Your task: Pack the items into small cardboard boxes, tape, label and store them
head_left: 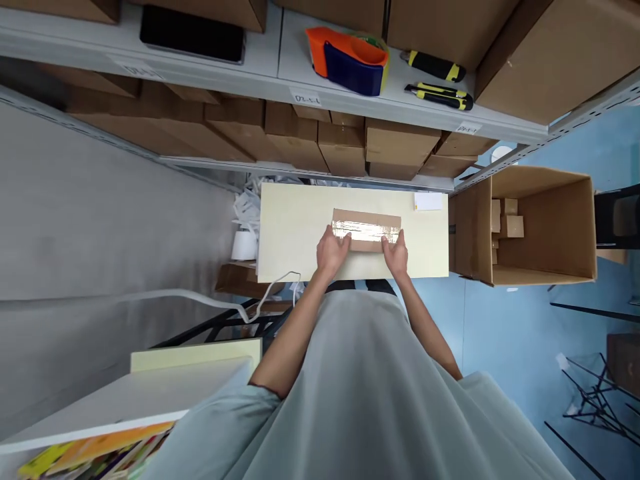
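Observation:
A small flat cardboard box [367,221] lies on a pale table [290,227], with a shiny strip of clear tape [367,231] across its top. My left hand [331,252] grips the box's left end, fingers curled on its near edge. My right hand [397,254] grips the right end in the same way. Both thumbs rest on the taped top.
On the shelf above sit an orange and blue tape dispenser [351,60], two yellow and black utility knives [436,81] and a black phone [193,35]. A large open carton [545,227] with small boxes stands at the right. A white label [429,201] lies on the table.

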Tool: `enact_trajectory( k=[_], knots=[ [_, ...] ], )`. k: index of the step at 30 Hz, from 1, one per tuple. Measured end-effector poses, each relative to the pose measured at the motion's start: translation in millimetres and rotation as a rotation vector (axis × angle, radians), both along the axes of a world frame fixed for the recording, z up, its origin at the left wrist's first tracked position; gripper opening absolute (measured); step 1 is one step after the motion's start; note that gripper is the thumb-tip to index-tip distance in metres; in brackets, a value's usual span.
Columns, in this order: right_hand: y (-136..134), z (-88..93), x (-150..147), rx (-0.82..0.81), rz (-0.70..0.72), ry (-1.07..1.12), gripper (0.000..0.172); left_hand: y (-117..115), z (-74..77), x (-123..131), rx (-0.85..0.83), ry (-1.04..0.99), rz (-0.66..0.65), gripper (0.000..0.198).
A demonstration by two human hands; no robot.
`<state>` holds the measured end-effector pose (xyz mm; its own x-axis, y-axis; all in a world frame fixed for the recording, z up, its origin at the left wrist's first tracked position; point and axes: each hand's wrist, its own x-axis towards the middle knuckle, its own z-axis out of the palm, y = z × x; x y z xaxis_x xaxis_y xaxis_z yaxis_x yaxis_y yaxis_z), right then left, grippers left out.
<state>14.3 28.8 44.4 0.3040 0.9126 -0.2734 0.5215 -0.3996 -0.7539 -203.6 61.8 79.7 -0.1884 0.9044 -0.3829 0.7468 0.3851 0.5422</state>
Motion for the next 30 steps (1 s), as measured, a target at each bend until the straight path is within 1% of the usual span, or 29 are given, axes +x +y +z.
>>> enact_trajectory(
  k=[2, 5, 8, 10, 12, 15, 17, 19, 20, 22, 26, 28, 30],
  knots=[
    [7.2, -8.7, 1.5, -0.020, -0.006, 0.051, 0.087, 3.4, 0.1, 3.9, -0.041, 0.019, 0.006, 0.068],
    [7.5, -15.5, 11.8, -0.020, 0.050, 0.136, 0.080, 2.9, -1.9, 1.7, -0.086, -0.003, 0.024, 0.061],
    [3.0, -16.0, 20.4, -0.028, 0.107, 0.149, 0.076, 0.7, -3.4, -1.3, -0.102, -0.037, 0.035, 0.059],
    [2.1, -13.7, 18.2, -0.048, 0.107, 0.092, 0.076, 0.2, -3.5, 1.0, -0.120, -0.046, 0.069, 0.067],
    [4.1, -10.4, 7.9, -0.042, 0.073, -0.027, 0.084, 1.3, -3.1, 6.5, -0.158, -0.036, 0.123, 0.078],
    [10.0, -5.7, -16.3, -0.012, -0.003, -0.197, 0.107, 5.0, -3.3, 14.5, -0.203, -0.009, 0.191, 0.091],
    [13.6, -3.1, -29.1, -0.015, -0.039, -0.253, 0.118, 7.1, -4.5, 15.4, -0.203, -0.006, 0.201, 0.090],
    [16.4, -0.5, -33.3, -0.033, -0.050, -0.273, 0.122, 7.8, -6.4, 11.8, -0.198, -0.025, 0.177, 0.083],
    [17.3, 0.9, -32.0, -0.045, -0.047, -0.271, 0.119, 7.7, -7.4, 8.8, -0.196, -0.039, 0.158, 0.079],
    [18.6, 4.2, -24.3, -0.071, -0.034, -0.248, 0.108, 6.6, -9.1, 1.8, -0.186, -0.075, 0.120, 0.071],
    [19.1, 11.2, -7.0, -0.098, -0.044, -0.169, 0.075, 3.6, -8.4, -10.6, -0.110, -0.112, 0.040, 0.057],
    [19.2, 15.6, -3.5, -0.076, -0.062, -0.128, 0.061, 3.5, -4.7, -15.8, -0.059, -0.094, -0.002, 0.050],
    [19.0, 22.3, -4.0, -0.004, -0.081, -0.128, 0.057, 5.6, 1.6, -21.4, -0.009, -0.074, -0.029, 0.046]
  ],
)
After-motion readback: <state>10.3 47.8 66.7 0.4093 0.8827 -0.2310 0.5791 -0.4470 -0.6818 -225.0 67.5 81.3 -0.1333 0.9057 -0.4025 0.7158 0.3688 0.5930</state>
